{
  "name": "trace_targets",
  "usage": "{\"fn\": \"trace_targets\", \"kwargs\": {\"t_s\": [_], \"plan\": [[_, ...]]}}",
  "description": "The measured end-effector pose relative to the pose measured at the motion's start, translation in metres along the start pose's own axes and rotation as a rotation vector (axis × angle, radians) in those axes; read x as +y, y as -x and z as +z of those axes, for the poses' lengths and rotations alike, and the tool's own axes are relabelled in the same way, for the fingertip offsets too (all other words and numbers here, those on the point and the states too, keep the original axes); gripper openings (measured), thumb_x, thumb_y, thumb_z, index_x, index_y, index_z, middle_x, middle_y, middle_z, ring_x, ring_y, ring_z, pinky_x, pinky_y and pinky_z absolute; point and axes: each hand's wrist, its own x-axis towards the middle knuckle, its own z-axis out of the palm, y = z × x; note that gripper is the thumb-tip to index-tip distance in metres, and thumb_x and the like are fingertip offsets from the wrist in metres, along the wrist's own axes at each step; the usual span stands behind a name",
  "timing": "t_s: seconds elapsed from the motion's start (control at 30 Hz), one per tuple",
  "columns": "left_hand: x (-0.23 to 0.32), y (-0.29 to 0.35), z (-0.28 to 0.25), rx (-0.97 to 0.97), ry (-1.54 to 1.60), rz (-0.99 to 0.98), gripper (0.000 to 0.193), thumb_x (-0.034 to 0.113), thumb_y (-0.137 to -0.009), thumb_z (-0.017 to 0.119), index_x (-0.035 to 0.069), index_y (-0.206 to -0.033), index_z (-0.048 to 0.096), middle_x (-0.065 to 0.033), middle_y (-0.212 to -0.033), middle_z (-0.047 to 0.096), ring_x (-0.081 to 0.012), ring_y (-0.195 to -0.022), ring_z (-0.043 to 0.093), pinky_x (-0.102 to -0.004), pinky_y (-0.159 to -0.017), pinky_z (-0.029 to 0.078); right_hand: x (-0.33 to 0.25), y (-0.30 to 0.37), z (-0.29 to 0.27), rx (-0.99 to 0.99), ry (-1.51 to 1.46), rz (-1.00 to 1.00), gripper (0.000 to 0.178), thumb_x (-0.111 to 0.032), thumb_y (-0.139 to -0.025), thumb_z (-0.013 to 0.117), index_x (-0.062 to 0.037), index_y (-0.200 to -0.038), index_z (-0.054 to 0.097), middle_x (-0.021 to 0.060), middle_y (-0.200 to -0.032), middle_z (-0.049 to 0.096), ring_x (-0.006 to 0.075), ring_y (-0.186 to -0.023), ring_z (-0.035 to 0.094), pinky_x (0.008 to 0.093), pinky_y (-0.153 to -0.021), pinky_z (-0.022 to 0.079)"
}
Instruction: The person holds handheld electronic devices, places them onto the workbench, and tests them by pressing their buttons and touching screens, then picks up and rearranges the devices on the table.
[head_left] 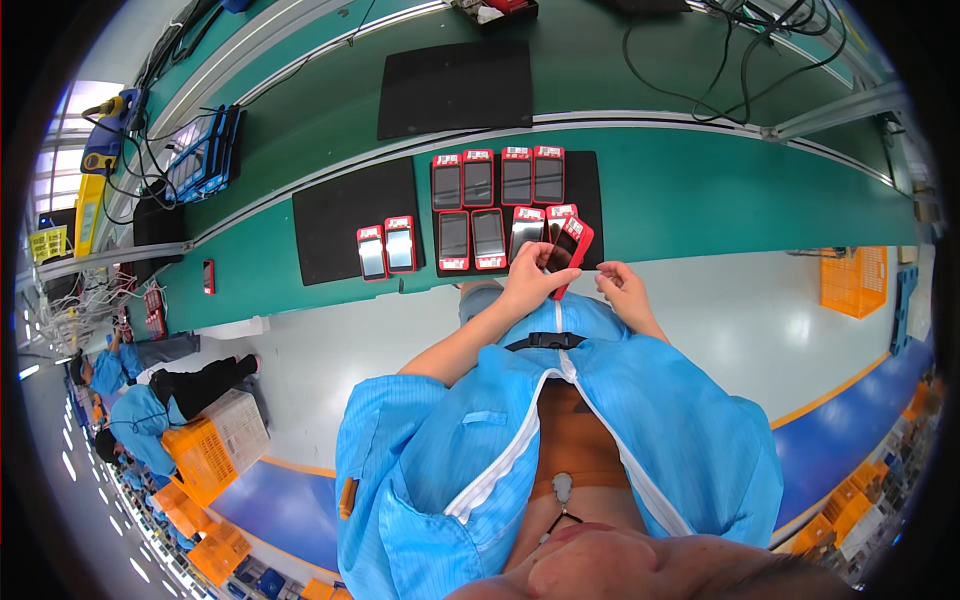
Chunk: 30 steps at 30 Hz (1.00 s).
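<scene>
My left hand (535, 278) grips a red-framed handheld device (572, 245) with a dark screen, tilted at the front edge of the workbench. Close to its right side is my right hand (624, 290), thumb and fingers pinched together; whatever they hold, if anything, is too small to make out. Behind the hands, several similar red devices (478, 180) lie in two rows on a black mat (585, 190). The held device partly covers one of the front-row devices (560, 211). Two more devices (400, 245) with lit screens lie to the left on another black mat (325, 235).
The green workbench (700, 200) has a metal-edged shelf behind it, bearing a black mat (455, 90) and black cables (740, 90). Blue devices (205, 155) stand at left. A lone red device (208, 276) lies at far left. An orange crate (853, 280) stands right; a co-worker (150, 420) sits left.
</scene>
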Motion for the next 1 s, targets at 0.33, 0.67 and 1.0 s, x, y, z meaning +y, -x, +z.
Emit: {"fn": "trace_targets", "kwargs": {"t_s": [0.33,0.67,1.0], "plan": [[-0.004,0.005,0.011,0.166,-0.037,0.070,0.045,0.024,-0.069,0.086,0.000,-0.100,0.065,-0.0060,-0.099,0.054,-0.0143,-0.086,0.058,-0.0284,-0.077,0.050,-0.027,0.012,0.005,-0.087,-0.112,-0.102,0.032,-0.014,-0.088,0.067,0.0009,-0.116,0.061,0.0036,-0.092,0.062,0.0083,-0.078,0.055,0.0239,-0.071,0.047],[0.008,0.012,-0.001,0.300,-0.133,0.171,0.042,0.021,-0.068,0.085,0.001,-0.099,0.064,-0.0075,-0.099,0.055,-0.0153,-0.088,0.058,-0.0288,-0.078,0.050,-0.080,0.007,0.027,-0.325,-0.004,-0.247,0.049,-0.015,-0.084,0.072,0.0016,-0.125,0.052,0.0068,-0.106,0.061,0.0083,-0.083,0.056,0.0250,-0.071,0.049],[-0.028,0.003,0.012,0.377,-0.041,0.215,0.056,0.028,-0.064,0.088,0.000,-0.103,0.060,-0.0096,-0.098,0.054,-0.0181,-0.087,0.057,-0.0319,-0.079,0.049,-0.061,0.004,0.034,-0.255,-0.007,-0.345,0.034,-0.007,-0.085,0.069,0.0010,-0.113,0.053,0.0091,-0.090,0.067,0.0142,-0.083,0.064,0.0265,-0.072,0.051]]}}
